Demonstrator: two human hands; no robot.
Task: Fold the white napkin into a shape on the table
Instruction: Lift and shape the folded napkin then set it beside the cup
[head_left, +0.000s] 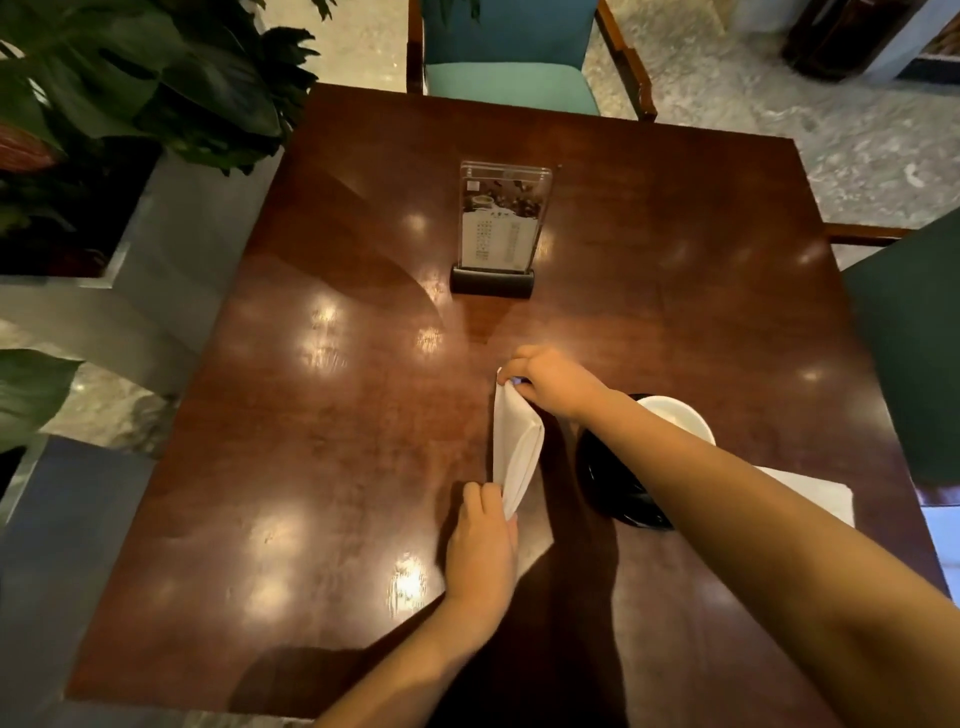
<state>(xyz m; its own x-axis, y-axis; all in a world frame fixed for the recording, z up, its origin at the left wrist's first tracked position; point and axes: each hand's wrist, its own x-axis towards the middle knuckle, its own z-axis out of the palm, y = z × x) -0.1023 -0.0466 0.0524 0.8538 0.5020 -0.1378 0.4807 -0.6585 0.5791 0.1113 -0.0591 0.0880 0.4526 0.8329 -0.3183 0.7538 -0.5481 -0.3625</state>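
Napkin (517, 441) pinched by left hand (483, 540), right hand (550, 384), bowl (678, 413) nearby

Dim, warm indoor light comes from several lamps overhead; they reflect as soft bright patches scattered across the glossy table (363, 467); the forearms (779, 519) cast dark shadows toward the near edge; a broad curved shadow crosses the far left of the table; the napkin (514, 441) reads brightest; wide-angle distortion bows the table's edges and swells the right forearm; the plant (156, 78) sits dark and slightly soft.
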